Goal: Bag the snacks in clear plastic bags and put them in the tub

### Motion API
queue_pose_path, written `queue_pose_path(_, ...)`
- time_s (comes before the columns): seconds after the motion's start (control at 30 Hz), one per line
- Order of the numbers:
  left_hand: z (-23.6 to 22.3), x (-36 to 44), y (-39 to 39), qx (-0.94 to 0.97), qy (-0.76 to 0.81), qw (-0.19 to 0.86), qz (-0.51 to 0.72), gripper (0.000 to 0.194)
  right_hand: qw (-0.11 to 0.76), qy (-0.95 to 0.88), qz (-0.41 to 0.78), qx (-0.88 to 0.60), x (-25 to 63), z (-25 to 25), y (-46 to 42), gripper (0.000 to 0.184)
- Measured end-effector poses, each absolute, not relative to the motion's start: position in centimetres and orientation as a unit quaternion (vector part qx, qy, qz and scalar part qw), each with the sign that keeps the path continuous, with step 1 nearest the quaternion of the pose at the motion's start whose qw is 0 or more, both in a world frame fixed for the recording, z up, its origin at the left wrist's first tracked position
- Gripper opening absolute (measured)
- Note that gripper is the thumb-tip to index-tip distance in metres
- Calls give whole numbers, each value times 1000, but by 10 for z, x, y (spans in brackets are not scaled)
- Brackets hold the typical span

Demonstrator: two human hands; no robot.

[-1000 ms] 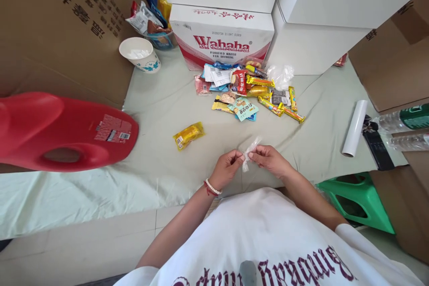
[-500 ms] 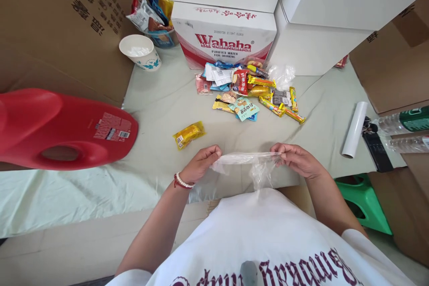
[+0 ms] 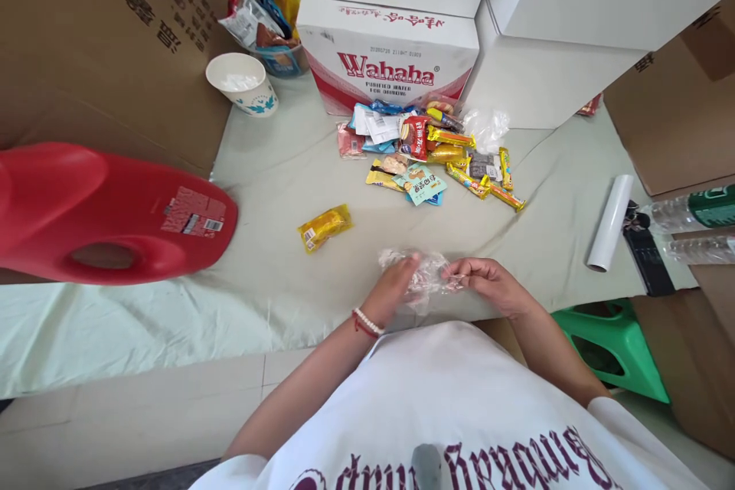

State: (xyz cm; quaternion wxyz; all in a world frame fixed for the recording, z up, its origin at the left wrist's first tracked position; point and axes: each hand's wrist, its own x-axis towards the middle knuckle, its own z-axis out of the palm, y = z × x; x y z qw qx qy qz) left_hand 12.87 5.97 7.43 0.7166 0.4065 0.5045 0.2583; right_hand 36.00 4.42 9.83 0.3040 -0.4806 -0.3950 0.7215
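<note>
Currently the right hand (image 3: pixel 489 283) is pinching the crumpled plastic bag (image 3: pixel 423 295) by its right side, near the table's front edge; the left hand (image 3: pixel 393 288), blurring, is covering its left part, grip unclear. Yellow packet (image 3: pixel 325 228) is lying farther left.

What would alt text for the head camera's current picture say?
A person's right hand pinches a crumpled clear plastic bag, the left hand blurred against it, over a cloth-covered table. Beyond lie a yellow packet and a pile of wrapped snacks near a Wahaha box, with a red container at left.
</note>
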Motion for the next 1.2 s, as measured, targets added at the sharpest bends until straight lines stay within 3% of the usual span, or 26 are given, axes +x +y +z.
queue_pose_path(0.17,89,155,86,426,514,666,334,19,357,-406,697,-472,358,115,41,33)
queue_pose_path(0.3,113,150,94,640,501,448,372,11,423,-303,686,-508,350,111,37,35)
queue_pose_path(0.4,104,137,95,711,537,356,282,9,363,-225,734,-527,340,94,29,33)
queue_pose_path(0.53,69,114,93,628,606,434,223,32,251,-270,731,-575,336,76,23,37)
queue_pose_path(0.63,57,103,86,566,630,479,230,38,209,-366,699,-577,340,75,31,43)
queue_pose_path(0.8,67,108,77,599,622,456,215,44,272,-475,565,-617,328,74,67,54)
queue_pose_path(0.87,68,110,75,616,603,457,217,48,284,-476,569,-607,316,69,81,56)
queue_pose_path(1.0,57,97,69,535,625,506,259,52,362,-403,589,-599,298,58,94,33)
queue_pose_path(1.2,47,75,65,445,649,538,301,46,434,-269,613,-603,299,60,93,37)
